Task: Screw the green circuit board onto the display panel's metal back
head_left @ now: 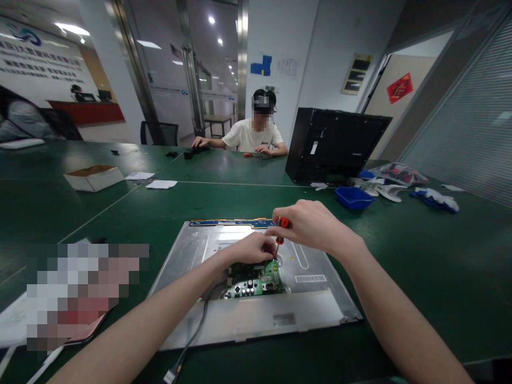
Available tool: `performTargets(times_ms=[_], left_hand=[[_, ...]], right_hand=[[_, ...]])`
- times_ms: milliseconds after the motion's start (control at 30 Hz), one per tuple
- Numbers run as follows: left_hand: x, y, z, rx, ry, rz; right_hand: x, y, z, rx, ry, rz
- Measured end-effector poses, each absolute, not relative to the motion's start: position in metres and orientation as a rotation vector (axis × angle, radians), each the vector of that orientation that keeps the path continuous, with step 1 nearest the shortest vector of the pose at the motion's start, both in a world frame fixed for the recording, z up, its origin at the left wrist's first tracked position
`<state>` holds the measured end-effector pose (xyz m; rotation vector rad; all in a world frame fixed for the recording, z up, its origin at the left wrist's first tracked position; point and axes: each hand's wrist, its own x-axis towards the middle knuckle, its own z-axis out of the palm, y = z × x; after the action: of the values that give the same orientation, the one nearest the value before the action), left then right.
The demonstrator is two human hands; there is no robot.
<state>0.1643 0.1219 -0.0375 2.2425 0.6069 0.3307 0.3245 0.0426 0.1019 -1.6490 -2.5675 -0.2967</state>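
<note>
My right hand (306,224) is closed round the red and black handle of a screwdriver (284,222). The shaft points down at the upper right corner of a green circuit board (270,280). Close to the screwdriver's tip, my left hand (253,248) has its fingers pinched together; what they hold, if anything, is hidden. The board lies on the silver metal back of a flat display panel (316,261). A narrow blue circuit strip (224,223) runs along the panel's far edge. From the board's left side a grey cable (202,320) trails over the near edge to a white plug.
A black monitor (336,144) stands beyond the panel, near a blue tray (354,197) and gloves (436,199). An open cardboard box (94,178) and papers (161,184) lie far left. A blurred-out item (80,293) is at left. Another person (256,130) sits opposite.
</note>
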Motion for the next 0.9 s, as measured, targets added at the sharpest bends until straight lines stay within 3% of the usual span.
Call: performTargets(times_ms=[333,633,900], left_hand=[[0.1641,0.1241,-0.0375,2.24,0.593,0.306],[0.1658,0.1235,-0.0392,2.229,0.62,0.284],[0.1646,0.1237,-0.0376,2.225,0.595,0.288]], right_hand=[[0.3278,0.0386,0.1064,-1.493,-2.664,-0.139],[0.3218,0.0435,0.1018,-1.636,-2.593,-0.281],[0.3291,0.0415,0.1045,-1.516,-2.657,-0.078]])
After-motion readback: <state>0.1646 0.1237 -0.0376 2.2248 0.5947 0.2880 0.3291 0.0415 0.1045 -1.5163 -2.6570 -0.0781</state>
